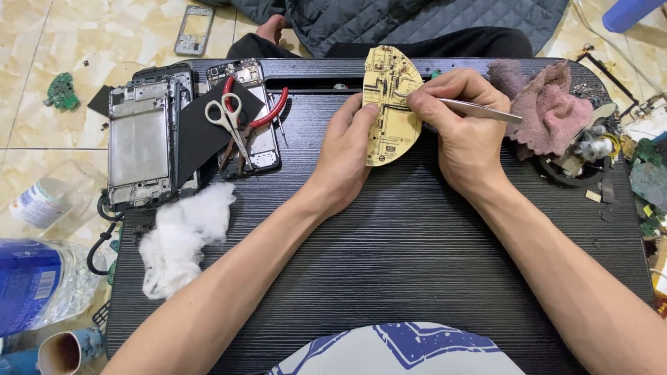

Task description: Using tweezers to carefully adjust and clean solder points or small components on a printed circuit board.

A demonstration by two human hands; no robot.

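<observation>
Your left hand (349,149) grips the circuit board (390,104) upright; right hand (455,121) pinches tweezers (479,110) w/ tip on it. Brace wrists on table (389,264), pick gently.

Repair workshop: dismantled phones (142,142), circuit boards (390,104)

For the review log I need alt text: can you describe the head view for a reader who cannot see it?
Over a black table, the left hand holds up a yellowish circuit board while the right hand puts metal tweezers to it. At left lie scissors, stripped phone frames and white cotton; a pink rag lies right.
</observation>
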